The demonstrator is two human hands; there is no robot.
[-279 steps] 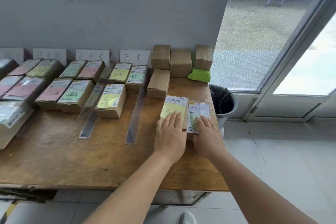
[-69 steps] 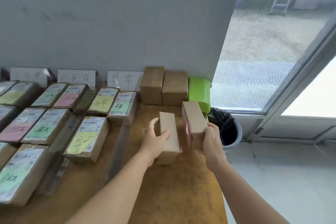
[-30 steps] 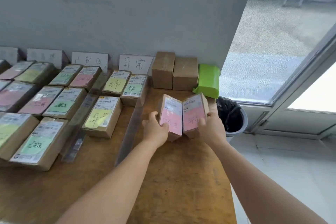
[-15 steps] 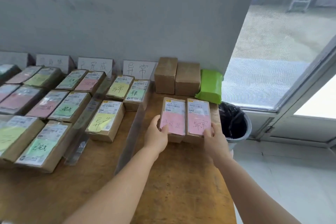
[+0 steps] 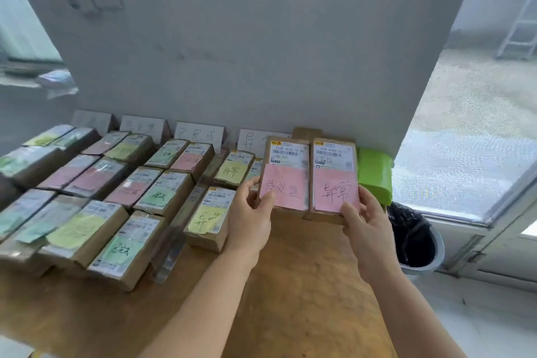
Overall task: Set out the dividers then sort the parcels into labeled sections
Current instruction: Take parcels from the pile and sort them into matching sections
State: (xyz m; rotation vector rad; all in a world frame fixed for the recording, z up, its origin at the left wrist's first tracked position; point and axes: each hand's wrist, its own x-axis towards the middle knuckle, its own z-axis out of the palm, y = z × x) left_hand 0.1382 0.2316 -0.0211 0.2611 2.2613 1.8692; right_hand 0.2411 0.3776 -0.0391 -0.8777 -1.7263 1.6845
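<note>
Holding two pink-noted cardboard parcels side by side above the tabletop (image 5: 305, 285), the left hand (image 5: 250, 212) grips one parcel (image 5: 286, 176) and the right hand (image 5: 366, 218) the other (image 5: 334, 177); both look stiff and light, best gripped by their lower corners.

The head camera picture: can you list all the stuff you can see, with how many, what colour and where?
Held parcels: two, brown with pink notes, raised side by side over the table's right part.
Sorted parcels: many, brown with pink, green or yellow notes, in rows on the left.
Clear dividers: at least one, see-through, between the rows.
Sign cards: four, white, along the wall.
Green package: one, by the window.
Bin: one, grey with black liner, on the floor, right.
Table: one, wooden.
Hands: left hand grips the left parcel, right hand the right parcel.
</note>
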